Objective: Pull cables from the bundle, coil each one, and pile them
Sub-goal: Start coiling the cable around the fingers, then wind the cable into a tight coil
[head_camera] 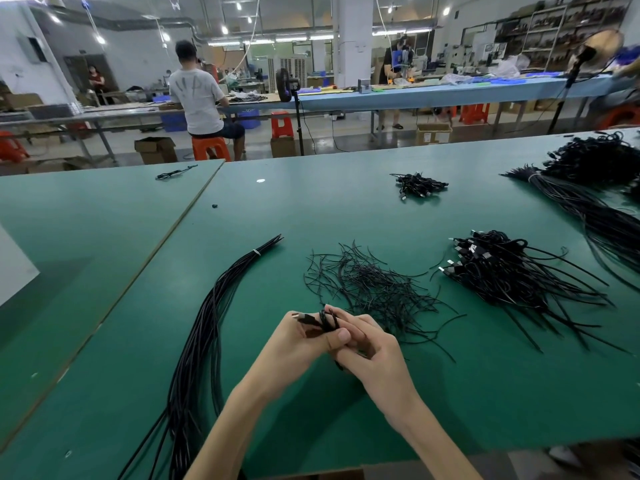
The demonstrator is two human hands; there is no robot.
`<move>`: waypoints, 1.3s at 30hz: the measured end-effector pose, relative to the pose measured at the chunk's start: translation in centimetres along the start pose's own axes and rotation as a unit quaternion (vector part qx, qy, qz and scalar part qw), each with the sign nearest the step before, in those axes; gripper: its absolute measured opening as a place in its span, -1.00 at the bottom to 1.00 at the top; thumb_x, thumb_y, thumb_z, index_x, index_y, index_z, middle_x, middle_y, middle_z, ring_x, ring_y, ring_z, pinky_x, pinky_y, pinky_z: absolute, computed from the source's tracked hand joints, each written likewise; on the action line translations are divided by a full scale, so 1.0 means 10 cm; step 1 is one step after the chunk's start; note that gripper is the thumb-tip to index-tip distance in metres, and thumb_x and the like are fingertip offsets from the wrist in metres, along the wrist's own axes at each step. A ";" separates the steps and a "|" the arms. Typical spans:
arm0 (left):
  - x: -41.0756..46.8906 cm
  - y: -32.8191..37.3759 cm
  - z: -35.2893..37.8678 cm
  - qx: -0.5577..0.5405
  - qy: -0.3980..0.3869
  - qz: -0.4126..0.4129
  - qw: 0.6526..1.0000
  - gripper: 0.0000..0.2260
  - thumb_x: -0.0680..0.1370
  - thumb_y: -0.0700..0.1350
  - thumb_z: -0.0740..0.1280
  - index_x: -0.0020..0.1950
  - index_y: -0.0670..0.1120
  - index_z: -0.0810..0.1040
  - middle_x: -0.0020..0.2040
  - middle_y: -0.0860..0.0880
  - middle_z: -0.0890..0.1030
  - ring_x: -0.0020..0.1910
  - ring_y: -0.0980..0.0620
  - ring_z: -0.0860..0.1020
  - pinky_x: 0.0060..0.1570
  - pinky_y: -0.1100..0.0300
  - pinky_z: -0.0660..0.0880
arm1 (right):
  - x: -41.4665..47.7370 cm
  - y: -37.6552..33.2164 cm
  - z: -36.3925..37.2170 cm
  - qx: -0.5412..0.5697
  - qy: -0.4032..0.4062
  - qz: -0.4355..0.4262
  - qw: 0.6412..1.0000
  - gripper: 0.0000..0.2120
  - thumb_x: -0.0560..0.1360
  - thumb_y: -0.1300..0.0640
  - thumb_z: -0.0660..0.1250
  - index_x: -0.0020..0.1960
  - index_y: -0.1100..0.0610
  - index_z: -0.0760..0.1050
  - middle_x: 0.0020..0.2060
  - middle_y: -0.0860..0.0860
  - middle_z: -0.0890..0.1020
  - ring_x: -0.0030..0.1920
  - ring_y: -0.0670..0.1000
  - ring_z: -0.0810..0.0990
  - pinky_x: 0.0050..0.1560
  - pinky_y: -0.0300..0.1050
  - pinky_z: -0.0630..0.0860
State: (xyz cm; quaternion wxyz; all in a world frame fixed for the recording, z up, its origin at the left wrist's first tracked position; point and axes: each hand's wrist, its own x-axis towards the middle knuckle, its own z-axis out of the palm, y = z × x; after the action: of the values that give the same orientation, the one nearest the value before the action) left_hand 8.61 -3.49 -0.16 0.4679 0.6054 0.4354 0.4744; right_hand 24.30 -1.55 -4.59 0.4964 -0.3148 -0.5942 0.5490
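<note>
Both my hands meet over the green table (346,209) near its front edge. My left hand (300,341) grips a small coiled black cable (327,321), its plug sticking out to the left. My right hand (372,355) pinches the same coil from the right, fingers curled round it. A long tied bundle of black cables (204,334) runs from the far middle down past my left forearm. A heap of short black ties (374,289) lies just beyond my hands. A pile of coiled cables (498,268) with plugs sits to the right.
A smaller pile of coiled cables (419,184) lies farther back. Another large cable bundle (588,202) and a tangled heap (595,157) fill the far right. One stray cable (175,173) rests on the left table. People work at benches beyond.
</note>
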 end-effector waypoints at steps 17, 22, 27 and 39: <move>0.14 -0.02 0.20 0.184 0.115 -0.035 0.976 -0.93 0.65 -0.20 0.36 0.05 -0.19 0.59 0.02 -0.18 0.64 0.03 -0.07 0.61 0.13 0.06 0.53 | 0.02 0.05 -0.02 -0.047 0.054 0.003 0.997 -0.67 0.57 0.18 0.46 0.17 -0.23 0.66 -0.12 -0.10 0.53 -0.23 -0.04 0.61 -0.24 -0.14 0.59; 0.10 0.01 0.08 0.215 0.079 -0.059 0.972 -0.93 0.57 -0.21 0.47 -0.06 -0.19 0.62 -0.07 -0.18 0.63 -0.14 -0.07 0.59 -0.09 0.10 0.51 | 0.02 0.07 -0.04 -0.049 0.062 0.017 0.997 -0.54 0.56 0.28 0.44 0.34 -0.14 0.56 -0.04 0.03 0.53 -0.19 -0.04 0.59 -0.16 -0.17 0.58; 0.06 0.02 -0.14 0.186 0.113 -0.071 0.973 -0.89 0.36 -0.15 0.64 -0.25 -0.06 0.74 -0.35 -0.04 0.70 -0.41 0.12 0.58 -0.29 0.20 0.53 | 0.00 0.03 -0.03 -0.067 -0.008 0.029 0.997 -0.49 0.53 0.29 0.47 0.43 0.00 0.53 -0.04 0.06 0.52 -0.23 -0.08 0.54 -0.21 -0.22 0.53; 0.03 -0.02 -0.10 0.092 0.031 -0.056 0.994 -0.92 0.52 -0.08 0.49 -0.17 0.03 0.73 -0.24 -0.06 0.69 -0.27 -0.06 0.59 -0.16 -0.02 0.60 | -0.01 0.00 0.00 -0.083 -0.024 0.016 0.996 -0.56 0.58 0.27 0.43 0.42 0.02 0.54 -0.08 0.05 0.48 -0.23 -0.20 0.52 -0.21 -0.32 0.48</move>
State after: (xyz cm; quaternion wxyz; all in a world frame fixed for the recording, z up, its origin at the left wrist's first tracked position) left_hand 7.63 -2.97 -0.15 0.4226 0.6056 0.5243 0.4241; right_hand 24.38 -1.65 -4.58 0.4454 -0.3510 -0.6442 0.5133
